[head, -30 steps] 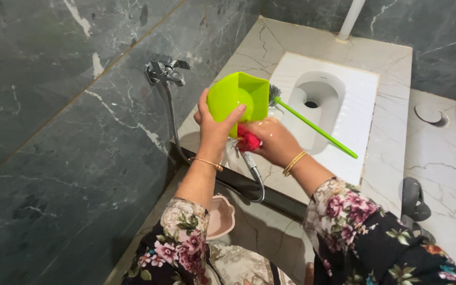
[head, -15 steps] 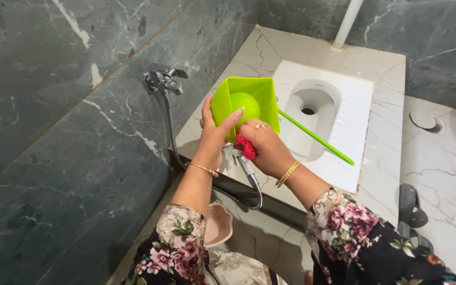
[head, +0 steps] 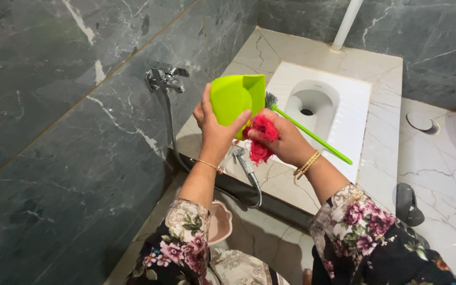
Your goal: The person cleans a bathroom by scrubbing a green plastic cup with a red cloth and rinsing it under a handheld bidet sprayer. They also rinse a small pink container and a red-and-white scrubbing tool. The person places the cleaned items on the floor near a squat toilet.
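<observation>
Mid-scrub: left hand (head: 213, 128) gripping green brush holder (head: 237, 100), right hand (head: 286, 141) clamped on red scrubber (head: 262, 138) against its outside; green brush (head: 312, 136) untouched.

A home bathroom: white squat toilet pan (head: 327, 113), marble-tiled walls (head: 54, 121), wall tap (head: 164, 78).

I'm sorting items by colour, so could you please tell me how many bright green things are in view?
2: the green holder, gripped by the left hand, and the green brush, lying across the white floor toilet behind the right hand. Others may be hidden.
</observation>
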